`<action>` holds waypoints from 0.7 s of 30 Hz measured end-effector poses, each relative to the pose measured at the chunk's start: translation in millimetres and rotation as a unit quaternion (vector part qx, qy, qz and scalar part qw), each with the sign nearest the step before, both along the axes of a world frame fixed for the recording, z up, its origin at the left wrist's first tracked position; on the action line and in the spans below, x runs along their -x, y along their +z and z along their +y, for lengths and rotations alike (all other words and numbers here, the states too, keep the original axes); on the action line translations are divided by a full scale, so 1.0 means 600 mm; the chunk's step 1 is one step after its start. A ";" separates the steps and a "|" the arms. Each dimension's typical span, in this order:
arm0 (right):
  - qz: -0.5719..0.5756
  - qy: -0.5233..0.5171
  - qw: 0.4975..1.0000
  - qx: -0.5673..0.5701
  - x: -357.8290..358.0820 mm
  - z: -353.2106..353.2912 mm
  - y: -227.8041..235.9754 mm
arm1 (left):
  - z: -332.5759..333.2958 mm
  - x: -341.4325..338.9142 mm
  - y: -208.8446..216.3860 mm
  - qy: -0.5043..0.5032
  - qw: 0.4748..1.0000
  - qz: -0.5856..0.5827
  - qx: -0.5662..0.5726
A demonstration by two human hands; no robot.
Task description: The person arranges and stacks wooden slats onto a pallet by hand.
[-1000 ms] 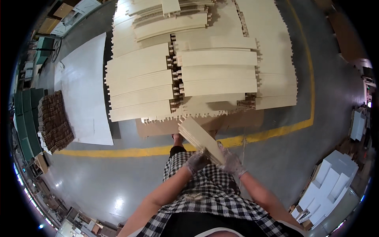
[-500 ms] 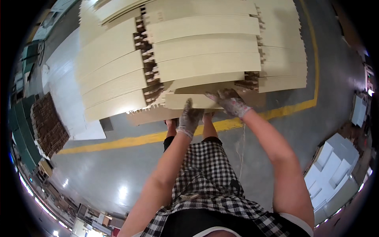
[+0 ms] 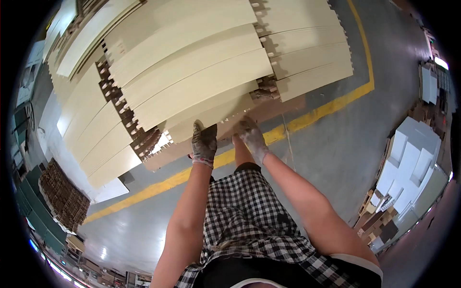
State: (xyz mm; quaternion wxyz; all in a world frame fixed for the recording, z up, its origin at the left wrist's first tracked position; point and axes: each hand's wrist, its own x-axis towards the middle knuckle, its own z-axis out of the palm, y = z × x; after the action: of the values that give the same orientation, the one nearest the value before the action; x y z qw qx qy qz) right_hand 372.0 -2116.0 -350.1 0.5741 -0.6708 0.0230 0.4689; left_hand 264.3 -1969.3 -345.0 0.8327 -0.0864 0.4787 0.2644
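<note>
Cream cardboard sheets (image 3: 201,79) with notched ends lie in overlapping layers in front of me. My left hand (image 3: 205,145), in a dirty patterned glove, is closed at the near edge of the lowest front cardboard sheet (image 3: 185,128). Its thumb lies over the edge, and the other fingers are partly hidden. Just right of it, my gloved right hand (image 3: 252,138) is at the same front edge. Blur hides how its fingers are bent, and I cannot tell whether it touches the sheet. Brown cardboard (image 3: 163,157) shows beneath the stack.
More cream sheets (image 3: 312,53) are stacked on the right and others (image 3: 101,139) on the left. A yellow floor line (image 3: 317,113) runs around the stack. Brown notched cardboard (image 3: 62,194) stands at far left, and a white stepped pile (image 3: 408,156) at right.
My view has turned, so the stack appears tilted and shifted left. My right hand has come back from over the front sheet to its near edge. My left hand stays at the edge.
</note>
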 end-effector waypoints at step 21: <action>0.207 -0.266 0.941 0.019 -0.072 0.073 -0.055 | 0.078 0.118 -0.005 -0.143 0.963 0.213 -0.083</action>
State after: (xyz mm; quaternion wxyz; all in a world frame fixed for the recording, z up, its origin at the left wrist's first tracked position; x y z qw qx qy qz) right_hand 415.5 -2072.3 -383.1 0.6476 -0.5389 0.3280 0.4273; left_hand 193.5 -1922.6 -348.2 0.7449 0.1109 0.6289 0.1934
